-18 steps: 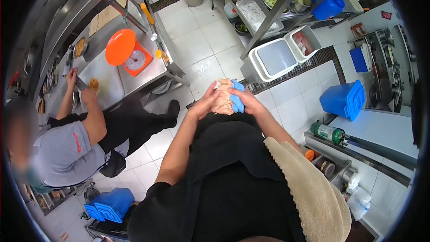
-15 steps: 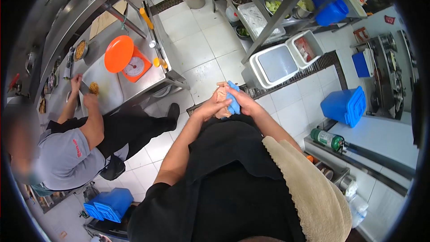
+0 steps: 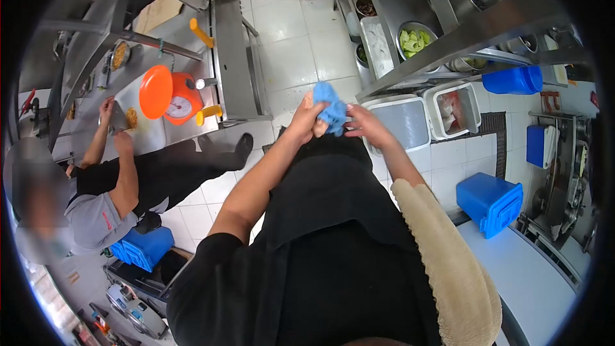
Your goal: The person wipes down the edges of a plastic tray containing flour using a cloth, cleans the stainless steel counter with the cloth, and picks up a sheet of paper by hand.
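Note:
In front of my black apron, my left hand (image 3: 305, 120) is closed round a crumpled blue cloth (image 3: 330, 110). A peach-coloured cloth (image 3: 319, 129) is bunched with it, showing below the blue one and partly hidden by my fingers. On the other side, my right hand (image 3: 370, 127) has its fingers apart, with the fingertips right at the blue cloth's edge. A beige towel (image 3: 442, 256) hangs along my right side.
A co-worker (image 3: 96, 211) works at the left counter by an orange scale (image 3: 182, 107). White tubs (image 3: 405, 122) stand on the floor to the right, below a metal shelf (image 3: 448, 38) with bowls. A lidded blue bin (image 3: 490, 198) is farther right.
My right hand has loosened from the cloths and moved right, fingers spreading. The blue cloth now sits more opened out in my left hand. The view has shifted.

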`<state>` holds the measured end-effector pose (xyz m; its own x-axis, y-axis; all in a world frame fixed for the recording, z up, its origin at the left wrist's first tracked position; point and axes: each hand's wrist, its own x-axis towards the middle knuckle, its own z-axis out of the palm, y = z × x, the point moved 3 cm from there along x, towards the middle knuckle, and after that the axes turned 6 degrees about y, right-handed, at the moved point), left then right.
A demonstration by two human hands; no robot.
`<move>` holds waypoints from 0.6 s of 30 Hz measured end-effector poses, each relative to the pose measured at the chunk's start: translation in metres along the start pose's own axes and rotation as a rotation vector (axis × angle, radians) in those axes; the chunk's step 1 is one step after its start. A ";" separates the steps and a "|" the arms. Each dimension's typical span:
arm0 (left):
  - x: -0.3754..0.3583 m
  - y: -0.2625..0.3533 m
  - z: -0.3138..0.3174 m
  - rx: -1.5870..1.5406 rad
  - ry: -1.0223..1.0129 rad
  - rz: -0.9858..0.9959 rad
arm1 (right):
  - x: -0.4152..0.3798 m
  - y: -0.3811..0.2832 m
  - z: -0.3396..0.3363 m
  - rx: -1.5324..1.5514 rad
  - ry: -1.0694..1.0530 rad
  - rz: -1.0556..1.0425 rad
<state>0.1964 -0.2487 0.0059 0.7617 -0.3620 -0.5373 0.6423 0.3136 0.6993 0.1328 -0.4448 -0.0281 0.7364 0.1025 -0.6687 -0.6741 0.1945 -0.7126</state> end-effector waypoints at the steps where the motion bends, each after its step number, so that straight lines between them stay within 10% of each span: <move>1: 0.016 -0.002 0.018 -0.053 0.001 -0.001 | 0.006 0.004 -0.028 0.024 0.082 0.004; 7: 0.130 -0.016 0.128 -0.237 -0.201 -0.028 | -0.024 0.062 -0.169 0.025 0.566 0.154; 18: 0.263 0.018 0.184 -0.338 0.212 0.118 | -0.122 0.174 -0.216 -0.024 0.810 0.507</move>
<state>0.3927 -0.5000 -0.0360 0.8100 -0.1286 -0.5722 0.5139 0.6256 0.5870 -0.0865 -0.6337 -0.1161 0.0997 -0.5388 -0.8365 -0.9098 0.2911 -0.2960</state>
